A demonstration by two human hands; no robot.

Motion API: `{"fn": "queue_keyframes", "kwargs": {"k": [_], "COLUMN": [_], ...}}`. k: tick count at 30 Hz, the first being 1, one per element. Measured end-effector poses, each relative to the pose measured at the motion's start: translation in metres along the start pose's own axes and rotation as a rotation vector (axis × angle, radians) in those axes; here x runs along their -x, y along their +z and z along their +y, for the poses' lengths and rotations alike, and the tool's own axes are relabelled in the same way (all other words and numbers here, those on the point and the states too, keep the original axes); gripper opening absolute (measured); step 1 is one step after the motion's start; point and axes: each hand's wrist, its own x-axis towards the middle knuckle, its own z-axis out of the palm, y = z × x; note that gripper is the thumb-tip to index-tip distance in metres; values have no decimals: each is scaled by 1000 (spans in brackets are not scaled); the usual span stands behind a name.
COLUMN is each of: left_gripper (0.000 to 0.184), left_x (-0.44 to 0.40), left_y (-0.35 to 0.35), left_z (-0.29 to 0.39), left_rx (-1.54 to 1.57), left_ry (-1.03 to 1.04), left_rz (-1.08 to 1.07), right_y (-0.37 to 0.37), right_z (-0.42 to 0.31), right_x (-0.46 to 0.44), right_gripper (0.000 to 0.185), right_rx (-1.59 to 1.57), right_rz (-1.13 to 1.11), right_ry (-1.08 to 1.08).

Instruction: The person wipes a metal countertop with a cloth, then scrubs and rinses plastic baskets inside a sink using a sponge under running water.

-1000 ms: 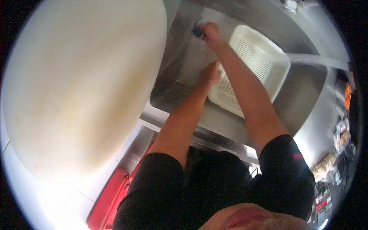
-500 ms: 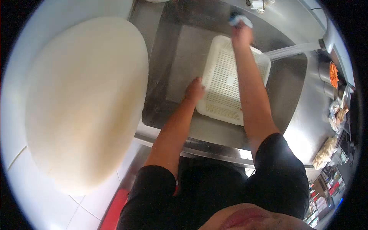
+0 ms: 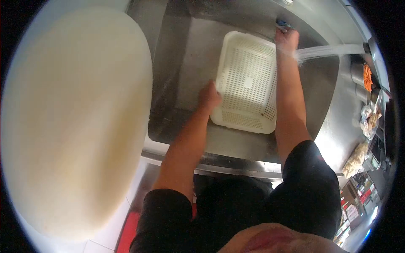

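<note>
A white perforated plastic basket [image 3: 242, 97] is held in the steel sink [image 3: 196, 63], tilted somewhat. My left hand [image 3: 209, 98] is closed on the basket's left rim, with the thumb at the edge. Beyond the basket's upper right corner, my right hand [image 3: 287, 40] grips a crumpled blue-and-white cloth [image 3: 284, 26], mostly covered by the fingers. A stream of water [image 3: 325, 51] from the right strikes my right wrist. My right forearm runs along the basket's right side and hides part of that rim.
A large pale oval object [image 3: 80, 122] fills the left side. On the steel counter [image 3: 333, 145] at the right are a metal container of orange shreds [image 3: 367, 78], plastic bags [image 3: 371, 118] and a bag of pale food [image 3: 355, 160]. The sink's front edge lies before me.
My right hand with the cloth has moved right, off the basket's upper rim and into the water stream. The basket appears slightly further left and up; my left hand still holds it.
</note>
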Motion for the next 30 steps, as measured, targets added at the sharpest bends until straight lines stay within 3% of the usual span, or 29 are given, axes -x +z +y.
{"fn": "queue_keyframes", "kwargs": {"k": [4, 7, 9, 10, 12, 14, 16, 19, 21, 24, 25, 27, 30], "left_gripper": [37, 36, 36, 36, 36, 37, 38, 39, 38, 37, 38, 38, 38], "left_x": [-1, -4, -4, -1, 0, 1, -4, -4, 1, -1, -3, -4, -9], "left_y": [3, 1, 0, -6, -13, -8, -3, -8, -5, -7, -6, -7, -4], "left_z": [2, 2, 8, 11, 12, 9, 9, 10, 8, 2, 2, 0, 2], "left_rx": [5, -27, -52, -62, -58, -38, -38, -98, -129, -130, -119, -98, -71], "left_ry": [20, -30, -40, -32, -38, -40, -10, -58, -65, 6, 35, 54, 33], "left_rz": [58, 36, -11, -20, -22, -35, -12, -22, -32, 0, 4, 3, -20], "right_y": [-30, -57, -37, -16, -21, -20, -9, 8, -28, -16, 45, 27, 82], "right_z": [96, 83, 32, -26, -56, -61, -22, 88, 169, 133, 89, 64, 65], "right_x": [-44, -70, -12, 42, 3, 15, 11, -21, -85, -89, -18, -28, 7], "right_gripper": [40, 31, 28, 27, 26, 30, 30, 29, 29, 31, 32, 32, 33], "right_rx": [340, 224, 909, 330, -5, 69, 139, 193, 276, 131, 101, -20, -113], "right_rz": [1, -146, -497, -579, 68, 97, 4, -54, -329, -65, 149, -59, -53], "right_ry": [198, 280, -321, -81, -8, -132, -156, 171, 437, 447, 194, 122, 122]}}
